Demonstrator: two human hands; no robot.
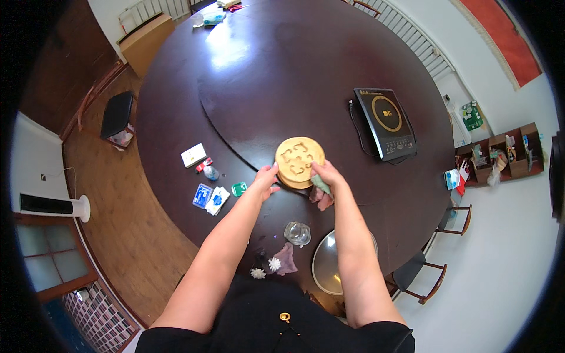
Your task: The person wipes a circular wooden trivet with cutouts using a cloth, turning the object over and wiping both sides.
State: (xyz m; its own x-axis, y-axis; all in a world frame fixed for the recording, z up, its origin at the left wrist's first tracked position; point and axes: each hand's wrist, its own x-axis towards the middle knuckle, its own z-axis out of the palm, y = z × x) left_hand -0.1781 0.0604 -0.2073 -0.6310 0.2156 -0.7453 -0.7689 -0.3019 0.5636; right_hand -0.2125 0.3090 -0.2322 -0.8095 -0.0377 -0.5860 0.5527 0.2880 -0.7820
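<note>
A round light-wood disc with curved cut-outs (300, 159) rests over another pale round piece at the middle of the dark round table (291, 101). My left hand (266, 180) is at its lower left edge, fingers apart, thumb close to the rim. At the lower right edge my right hand (326, 178) grips a green and pinkish cloth (321, 192), its thumb at the disc. Whether the thumb also presses on the wood is hard to tell. A glass jar (298, 233) stands nearer my body, beside a mauve cloth (286, 259).
An induction cooker (386, 123) with its cable lies to the right. On the left are a white box (193, 155), a small bottle (211, 173), a blue packet (202, 195) and a green container (239, 189). A round metal tray (324, 264) is partly under my right forearm.
</note>
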